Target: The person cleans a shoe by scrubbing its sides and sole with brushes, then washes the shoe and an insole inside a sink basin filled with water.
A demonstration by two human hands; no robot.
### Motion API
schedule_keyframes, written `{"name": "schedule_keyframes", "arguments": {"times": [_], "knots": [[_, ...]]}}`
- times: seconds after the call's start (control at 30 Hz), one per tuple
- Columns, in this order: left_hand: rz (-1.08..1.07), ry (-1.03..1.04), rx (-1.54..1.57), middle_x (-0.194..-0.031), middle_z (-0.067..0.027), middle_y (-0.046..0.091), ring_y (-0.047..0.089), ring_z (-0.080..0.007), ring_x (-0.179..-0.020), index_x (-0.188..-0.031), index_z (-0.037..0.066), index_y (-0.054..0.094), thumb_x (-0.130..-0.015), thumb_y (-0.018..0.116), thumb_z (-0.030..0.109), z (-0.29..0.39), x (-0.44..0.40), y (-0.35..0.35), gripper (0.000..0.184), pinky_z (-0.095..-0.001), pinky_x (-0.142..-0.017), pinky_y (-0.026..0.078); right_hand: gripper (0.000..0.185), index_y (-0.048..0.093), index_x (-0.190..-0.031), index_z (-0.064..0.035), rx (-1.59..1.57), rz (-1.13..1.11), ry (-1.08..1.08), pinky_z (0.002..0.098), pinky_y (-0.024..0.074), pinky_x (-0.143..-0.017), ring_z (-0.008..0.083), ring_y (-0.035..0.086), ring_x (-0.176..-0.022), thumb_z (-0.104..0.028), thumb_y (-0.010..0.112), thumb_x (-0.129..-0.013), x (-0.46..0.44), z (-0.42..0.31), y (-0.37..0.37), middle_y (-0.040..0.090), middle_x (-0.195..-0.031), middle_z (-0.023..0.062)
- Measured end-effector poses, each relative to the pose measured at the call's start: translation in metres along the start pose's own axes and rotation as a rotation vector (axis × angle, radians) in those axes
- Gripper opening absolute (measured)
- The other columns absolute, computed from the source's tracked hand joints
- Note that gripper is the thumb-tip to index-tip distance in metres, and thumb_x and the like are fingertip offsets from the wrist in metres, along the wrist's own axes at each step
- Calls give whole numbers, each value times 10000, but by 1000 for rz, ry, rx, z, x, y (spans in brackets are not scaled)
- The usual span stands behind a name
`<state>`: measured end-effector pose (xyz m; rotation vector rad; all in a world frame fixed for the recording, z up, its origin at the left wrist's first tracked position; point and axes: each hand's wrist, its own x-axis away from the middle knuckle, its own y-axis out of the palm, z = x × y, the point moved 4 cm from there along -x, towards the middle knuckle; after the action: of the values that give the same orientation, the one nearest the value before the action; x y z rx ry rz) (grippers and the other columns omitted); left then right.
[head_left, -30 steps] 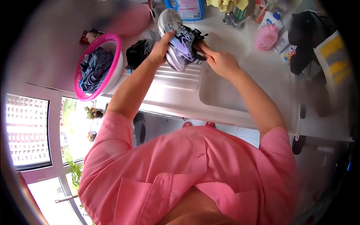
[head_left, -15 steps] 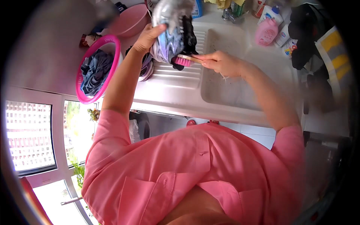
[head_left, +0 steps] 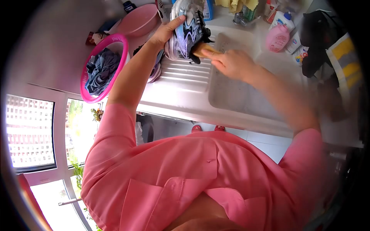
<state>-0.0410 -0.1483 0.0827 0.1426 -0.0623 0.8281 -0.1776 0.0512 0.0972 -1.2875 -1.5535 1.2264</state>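
Main risk: the shoe (head_left: 185, 34) could twist in the left hand (head_left: 166, 32), because the brush (head_left: 201, 50) bears near the shoe's lower right end, off to one side of the supporting thumb. Second risk: the brush could skid off the black edge or snag on the dark loose parts there; an uneven push or a poor angle would cause either, and the right hand (head_left: 231, 63) could then knock against the shoe. A brush released at this point could drop onto the board (head_left: 185, 77) or into the sink (head_left: 231, 90), since the right hand is above the sink's near-left part. Third risk: the left forearm passes over the second shoe (head_left: 155, 72), so a lowered arm could push it along the board. Grip state, left: closed around the shoe's left side, thumb laid across the upper surface; the other fingers are largely hidden, so their exact hold cannot be told. Grip state, right: closed on the brush, fingers forward along its wooden back; the bristles are hidden. Position: the shoe lies to the right of the left hand, tilted, its upper end near the top edge of the view and its lower end above the ridged board. The brush projects forward and left from the right fingertips to the shoe's dark edge. Whether the shoe also rests on the board cannot be determined.
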Motion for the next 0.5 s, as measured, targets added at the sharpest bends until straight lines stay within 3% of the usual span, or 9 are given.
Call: {"name": "schedule_keyframes", "arguments": {"times": [0.03,0.1,0.13,0.17,0.23,0.27,0.3,0.4,0.5], "knots": [[-8,-5,4,-972,-139,649,640,-201,-836,-1103,-66,562,-766,689,461,1,4,5,639,-301,-784,507,405,464,-1312,-270,-1,-4,9,376,508,-677,285,629,-742,-250,479,-908,5,-1,6,638,-962,120],[-86,67,-158,-958,-148,640,638,-202,-829,-1100,-98,544,-750,711,440,9,8,9,663,-302,-773,509,394,463,-1319,-238,-579,-114,107,361,489,-730,247,622,-707,-280,468,-928,7,3,25,650,-974,71],[-93,110,-194,-958,-144,637,637,-195,-815,-1102,-103,535,-738,721,437,7,4,6,677,-303,-755,515,409,428,-1349,-244,-646,-101,76,310,463,-556,157,542,-560,-294,450,-944,6,6,34,604,-797,80],[-92,110,-195,-958,-144,637,637,-195,-815,-1102,-103,535,-738,721,437,4,3,1,677,-303,-755,515,409,428,-1349,-244,-646,-100,75,310,463,-556,157,542,-560,-294,450,-944,5,11,48,604,-797,80],[-91,140,-176,-964,-142,635,637,-192,-812,-1118,-94,525,-734,724,432,5,4,-1,680,-311,-749,519,485,335,-1406,-243,-1500,-284,178,207,276,-401,47,311,-473,-279,469,-941,3,10,64,315,-578,-56],[-56,164,-33,-960,-137,636,639,-194,-805,-1145,-80,511,-740,717,438,-7,-1,-4,689,-308,-751,520,463,344,-1392,-250,-1621,-279,259,168,218,-378,38,278,-482,-311,455,-946,8,12,66,300,-603,-53],[27,88,29,-1000,-142,629,634,-211,-848,-1178,-62,495,-762,686,467,-15,1,-6,699,-330,-788,512,463,344,-1392,-250,-1602,-272,252,168,218,-378,38,278,-482,-311,455,-946,10,9,67,300,-603,-53],[56,-32,410,-1080,-158,606,614,-238,-930,-1207,-43,488,-782,628,544,-79,-30,-14,738,-367,-849,487,305,484,-1183,-202,-2151,25,474,152,245,-351,54,311,-462,-378,437,-939,15,14,75,378,-638,-18],[50,-171,559,-1123,-149,599,605,-249,-971,-1229,-32,477,-800,593,563,-116,-32,4,743,-373,-891,467,270,506,-1108,-219,-2406,-164,424,158,233,-356,54,327,-486,-405,469,-916,38,23,94,377,-626,-15]]}}
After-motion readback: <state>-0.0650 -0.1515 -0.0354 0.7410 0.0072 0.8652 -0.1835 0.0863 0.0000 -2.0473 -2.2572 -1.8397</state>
